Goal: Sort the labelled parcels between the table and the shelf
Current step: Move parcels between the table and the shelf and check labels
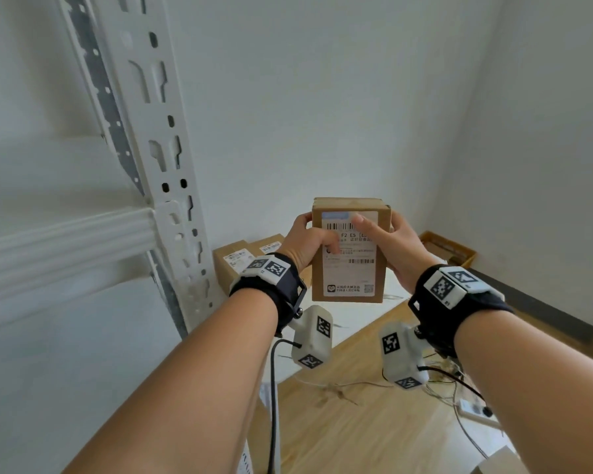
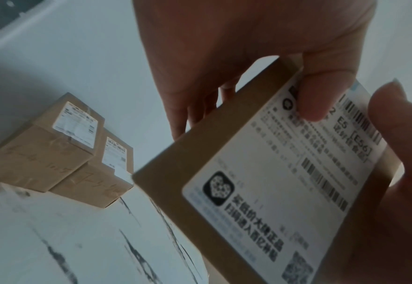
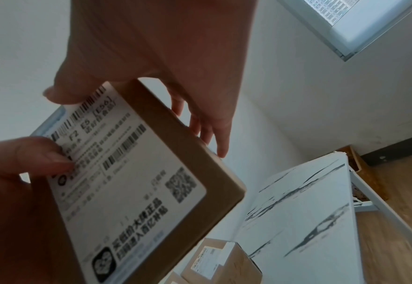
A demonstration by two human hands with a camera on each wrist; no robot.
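I hold a brown cardboard parcel (image 1: 351, 268) upright in front of me, its white printed label facing me. My left hand (image 1: 317, 234) grips its left edge, thumb across the label and fingers behind. My right hand (image 1: 384, 234) grips the right edge the same way. In the left wrist view the parcel (image 2: 261, 192) fills the right side, with my left thumb on its label. The right wrist view shows the parcel (image 3: 139, 182) at lower left. Two more labelled parcels (image 1: 233, 265) (image 1: 271, 244) stand side by side on the white marbled table (image 1: 353, 319) below.
A white perforated shelf upright (image 1: 158, 148) and a shelf beam (image 1: 65, 241) stand close on my left. An open wooden crate (image 1: 449, 249) sits on the floor by the far wall. Cables and a power strip (image 1: 473, 410) lie on the wooden floor at the right.
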